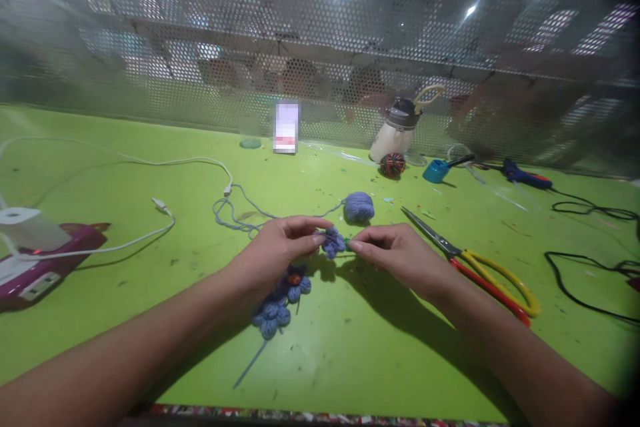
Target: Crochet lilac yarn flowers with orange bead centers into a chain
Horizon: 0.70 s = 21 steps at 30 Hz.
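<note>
My left hand (287, 243) pinches a small blue-purple crocheted flower (333, 242) between thumb and fingers, above the table. The thumb and index finger of my right hand (390, 250) close on a small green thing (348, 245) at the flower's right edge; my fingers cover most of it, so its kind is unclear. Below my left hand lie blue crocheted flowers (271, 317), one with an orange centre (295, 278). A yarn tail (250, 363) trails from them. Just beyond my hands sits a ball of blue-purple yarn (359, 207), its strand looping left.
Scissors (453, 250) with yellow and red handles lie right of my right hand. Farther back stand a bottle (395, 130), a multicoloured yarn ball (393, 165), a blue pot (436, 171) and a glue gun (525, 175). At left are a power strip (50, 273) and white cables (125, 255).
</note>
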Tool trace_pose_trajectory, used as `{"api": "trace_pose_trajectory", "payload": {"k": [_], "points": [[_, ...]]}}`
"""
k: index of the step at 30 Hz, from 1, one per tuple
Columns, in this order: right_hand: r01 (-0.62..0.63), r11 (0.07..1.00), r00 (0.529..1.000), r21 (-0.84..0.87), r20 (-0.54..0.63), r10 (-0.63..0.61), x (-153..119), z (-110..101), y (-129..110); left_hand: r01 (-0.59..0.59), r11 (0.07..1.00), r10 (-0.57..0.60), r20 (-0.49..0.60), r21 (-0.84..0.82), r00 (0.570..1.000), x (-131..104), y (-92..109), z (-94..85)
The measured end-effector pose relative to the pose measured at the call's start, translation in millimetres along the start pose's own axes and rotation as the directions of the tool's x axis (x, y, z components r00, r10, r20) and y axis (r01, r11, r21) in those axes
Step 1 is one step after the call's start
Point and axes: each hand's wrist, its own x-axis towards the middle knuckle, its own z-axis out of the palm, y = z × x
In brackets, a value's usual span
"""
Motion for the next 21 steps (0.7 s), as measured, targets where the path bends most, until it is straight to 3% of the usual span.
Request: {"api": "trace_pose_trajectory", "payload": {"k": [7, 16, 21], "points": [[-0.004, 0.994, 0.999, 0.111, 0.039, 0.0, -1.4, -3.0, 3.8, -0.075, 0.997, 0.075, -0.002, -0.002, 0.997, 2.1, -3.4, -2.1], [-0.049, 0.983, 0.995, 0.175, 0.098, 0.032, -1.7, -3.8, 1.7, -0.026, 0.999, 0.024, 0.037, 0.035, 0.999, 1.1, -6.0, -3.5], [-0.049, 0.981, 0.993, 0.186, 0.114, 0.028, -1.3, -8.1, 2.8, 0.01, 0.996, -0.001, 0.097, -0.093, 0.995, 3.3, -1.7, -8.2]]}}
